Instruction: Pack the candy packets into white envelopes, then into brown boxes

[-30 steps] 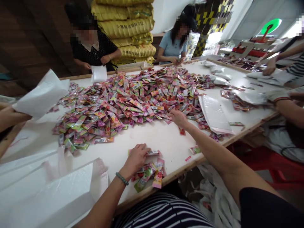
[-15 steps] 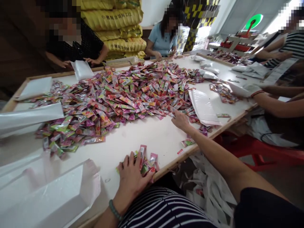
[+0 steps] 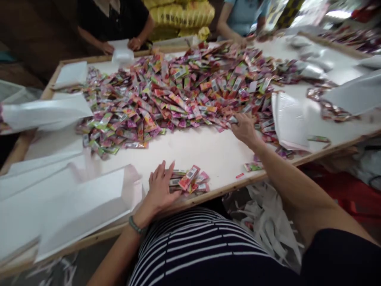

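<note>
A broad heap of small colourful packets (image 3: 178, 95) covers the middle of the white table (image 3: 190, 147). Near the front edge, my left hand (image 3: 160, 188) rests with spread fingers at the left side of a small pile of packets (image 3: 193, 178). My right hand (image 3: 244, 128) reaches to the heap's near edge, its fingers bent at the packets; what they hold, if anything, is too small to make out. To its right, a white padded bag (image 3: 290, 121) lies partly against the heap.
White padded bags (image 3: 86, 202) lie at the front left. A wooden rim (image 3: 238, 182) borders the table. Two people stand across it, one with hands at a white bag (image 3: 122, 53). Another bag (image 3: 357, 93) is at right. White scraps (image 3: 268, 214) hang below.
The view has tilted down and shifted left. My left hand has moved off the small pile to its left side, uncovering more packets. My right hand remains at the heap's edge.
</note>
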{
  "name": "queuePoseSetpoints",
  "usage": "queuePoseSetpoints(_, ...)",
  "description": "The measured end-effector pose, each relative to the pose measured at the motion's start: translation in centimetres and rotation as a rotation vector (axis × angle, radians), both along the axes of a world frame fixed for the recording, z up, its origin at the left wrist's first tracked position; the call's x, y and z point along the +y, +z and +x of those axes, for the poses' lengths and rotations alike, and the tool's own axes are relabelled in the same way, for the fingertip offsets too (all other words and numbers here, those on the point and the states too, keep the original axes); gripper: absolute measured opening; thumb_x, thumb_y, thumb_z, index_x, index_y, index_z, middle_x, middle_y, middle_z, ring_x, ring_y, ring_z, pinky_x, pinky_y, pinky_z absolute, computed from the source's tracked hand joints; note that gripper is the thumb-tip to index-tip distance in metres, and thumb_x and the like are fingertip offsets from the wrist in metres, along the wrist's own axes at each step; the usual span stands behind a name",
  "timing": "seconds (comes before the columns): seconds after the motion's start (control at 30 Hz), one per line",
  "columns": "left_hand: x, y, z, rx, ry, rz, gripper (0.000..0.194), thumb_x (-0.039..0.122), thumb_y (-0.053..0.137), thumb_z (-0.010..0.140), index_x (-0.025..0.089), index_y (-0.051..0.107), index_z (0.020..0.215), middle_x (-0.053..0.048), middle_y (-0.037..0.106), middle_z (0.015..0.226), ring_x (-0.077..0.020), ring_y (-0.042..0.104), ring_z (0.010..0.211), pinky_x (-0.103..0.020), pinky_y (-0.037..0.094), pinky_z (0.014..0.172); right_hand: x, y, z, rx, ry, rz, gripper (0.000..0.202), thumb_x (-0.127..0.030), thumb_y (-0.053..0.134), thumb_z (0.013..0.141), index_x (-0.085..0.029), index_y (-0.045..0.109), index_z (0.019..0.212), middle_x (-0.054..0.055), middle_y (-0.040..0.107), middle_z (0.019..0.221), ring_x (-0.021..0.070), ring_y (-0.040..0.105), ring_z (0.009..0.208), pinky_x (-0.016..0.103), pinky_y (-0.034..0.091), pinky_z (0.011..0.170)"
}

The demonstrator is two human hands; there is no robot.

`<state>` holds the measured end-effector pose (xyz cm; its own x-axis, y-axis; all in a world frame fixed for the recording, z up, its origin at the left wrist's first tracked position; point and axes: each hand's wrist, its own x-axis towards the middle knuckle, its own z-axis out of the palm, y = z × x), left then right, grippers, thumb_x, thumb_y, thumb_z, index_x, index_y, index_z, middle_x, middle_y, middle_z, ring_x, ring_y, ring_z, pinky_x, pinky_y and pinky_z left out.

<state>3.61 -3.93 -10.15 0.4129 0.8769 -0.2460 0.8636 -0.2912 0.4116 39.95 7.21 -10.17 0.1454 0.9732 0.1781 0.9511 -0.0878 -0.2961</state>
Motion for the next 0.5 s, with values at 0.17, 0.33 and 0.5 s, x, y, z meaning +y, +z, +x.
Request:
queuePoseSetpoints(0.17, -0.5, -1.3, 0.7, -0.172, 0.018, -0.076, 0.1, 0.034, 0.07, 0.074, 0.02, 0.013, 0.154, -0.021, 0.002, 0.161, -0.0394, 0.016, 0.146, -0.059, 0.022, 0.115, -2.6, -1.2, -9.4, 0.136, 0.468, -0.197, 0.038, -0.01, 0.049, 0.085, -0.019, 0.064, 0.119, 0.01, 0.062, 0.107, 0.022, 0.054, 0.1, 0.032, 0.041, 0.089)
queuePoseSetpoints(0.33, -1.7, -0.9, 1.6, -0.341, 0.02, -0.093, 0.1, 0.022, 0.065, 0.076, 0.026, 0.004, 0.155, -0.013, -0.004, 0.162, -0.0322, 0.002, 0.15, -0.053, 0.023, 0.118, -4.5, -2.3, -14.0, 0.191, 0.861, -0.3, 0.039, -0.031, 0.056, 0.09, -0.016, 0.061, 0.126, 0.014, 0.059, 0.12, 0.0246, 0.052, 0.109, 0.039, 0.04, 0.097)
queuePoseSetpoints(0.5, -1.2, -0.3, 0.2, -0.207, -0.001, 0.005, 0.101, 0.045, 0.069, 0.077, 0.028, 0.006, 0.155, -0.014, -0.009, 0.162, -0.0389, 0.0, 0.148, -0.06, 0.016, 0.116, -7.3, -0.6, -10.1, 0.233, 0.93, -0.326, 0.046, -0.022, 0.049, 0.091, -0.023, 0.053, 0.138, 0.01, 0.052, 0.136, 0.0235, 0.045, 0.123, 0.042, 0.037, 0.104)
